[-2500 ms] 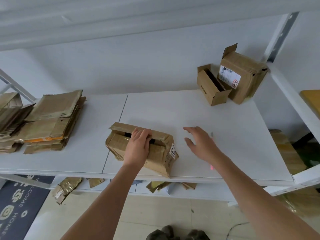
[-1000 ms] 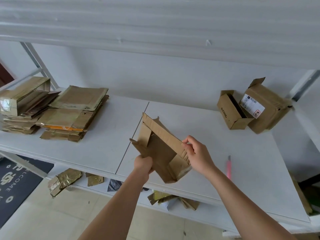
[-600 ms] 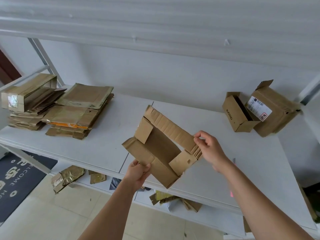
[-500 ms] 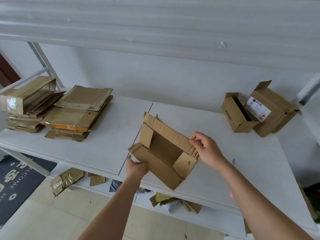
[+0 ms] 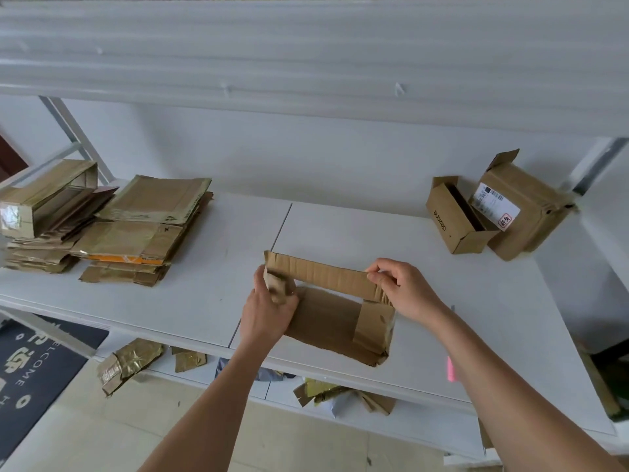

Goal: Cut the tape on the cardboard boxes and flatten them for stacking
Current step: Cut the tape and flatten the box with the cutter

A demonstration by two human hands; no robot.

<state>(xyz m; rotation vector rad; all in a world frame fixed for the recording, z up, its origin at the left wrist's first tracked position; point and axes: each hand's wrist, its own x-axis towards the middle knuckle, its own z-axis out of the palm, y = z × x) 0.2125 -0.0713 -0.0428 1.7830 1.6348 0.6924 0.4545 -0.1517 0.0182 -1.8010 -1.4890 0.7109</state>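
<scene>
Near shelf [image 5: 204,301] front edge | hands — left [image 5: 267,310], right [image 5: 405,289] — gripping opened box [image 5: 333,318] flaps

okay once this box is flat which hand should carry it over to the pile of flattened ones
Left, probably. The left hand already grips the opened brown cardboard box at its left end, the side nearest the stack of flattened brown boxes; the right hand pinches the far end.

Dark printed doormat [image 5: 30,366] on the floor at left, beneath the white shelf [image 5: 190,301].
</scene>
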